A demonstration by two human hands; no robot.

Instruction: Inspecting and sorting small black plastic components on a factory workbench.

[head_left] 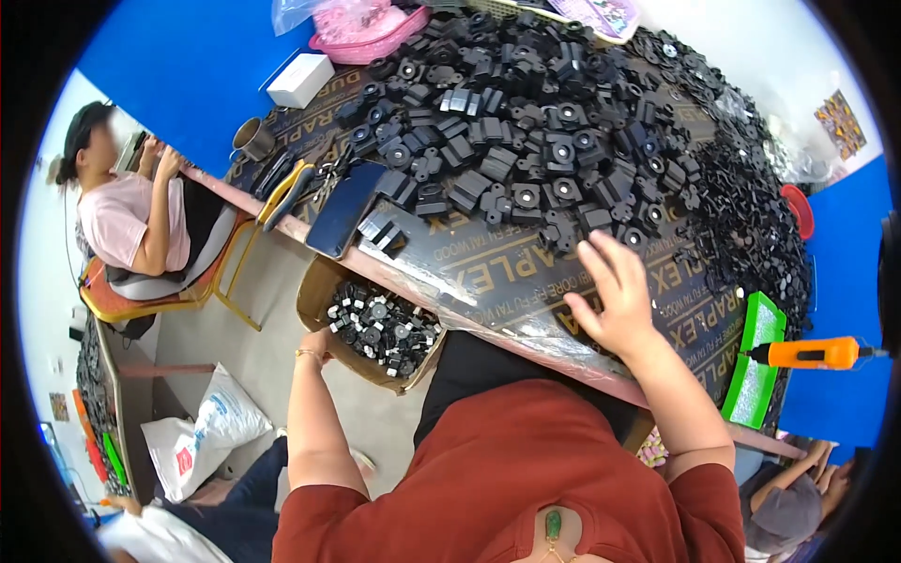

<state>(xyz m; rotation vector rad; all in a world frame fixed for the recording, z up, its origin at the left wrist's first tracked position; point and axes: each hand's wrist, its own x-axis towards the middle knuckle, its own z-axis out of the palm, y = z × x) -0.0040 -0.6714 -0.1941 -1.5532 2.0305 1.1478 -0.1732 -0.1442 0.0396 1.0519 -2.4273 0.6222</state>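
Note:
My left hand (319, 345) grips the near left edge of a brown cardboard box (313, 289), its fingers partly hidden by the box wall. Inside the box lie many small black and white plastic parts (377, 324). Over the table, my right hand (615, 298) is open, thumb and fingers spread, with nothing in it. Its fingertips are close to the near edge of a large heap of black plastic parts (497, 164), many with round centres. Whether they touch a part I cannot tell.
Along the table's left side lie a smartphone (345, 211), yellow-handled pliers (286, 195) and a metal mug (251, 139). On the right are a green tray (740, 389) and an orange electric screwdriver (812, 354). A person (131, 216) sits at left; white sacks (211, 432) stand on the floor.

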